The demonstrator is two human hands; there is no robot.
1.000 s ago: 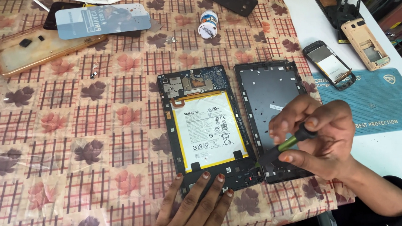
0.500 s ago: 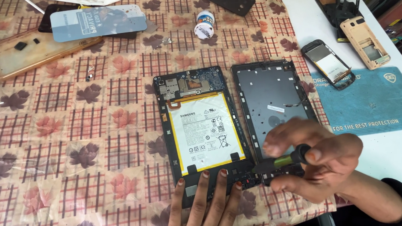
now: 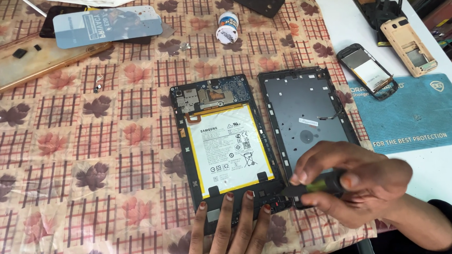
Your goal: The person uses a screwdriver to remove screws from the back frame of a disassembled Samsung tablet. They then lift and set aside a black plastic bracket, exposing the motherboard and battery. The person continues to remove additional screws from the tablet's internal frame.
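An opened tablet (image 3: 227,142) lies on the patterned tablecloth, its white battery and blue circuit board exposed. Its dark back cover (image 3: 306,114) lies just to the right. My left hand (image 3: 230,231) rests flat, fingers spread, pressing the tablet's bottom edge. My right hand (image 3: 352,184) grips a small screwdriver (image 3: 313,187) with a green and black handle. Its tip points left at the tablet's lower right corner. The hand covers the lower end of the back cover.
A teal work mat (image 3: 418,112) lies at the right on the white table. Near it lie a small opened phone (image 3: 371,71) and a gold phone frame (image 3: 408,45). A clear phone case (image 3: 33,60), a screen protector sheet (image 3: 107,25) and a small white pot (image 3: 226,27) sit farther back.
My right hand has moved down and left with the screwdriver, bringing its tip to the tablet's lower right corner. My left hand has stayed on the tablet's bottom edge.
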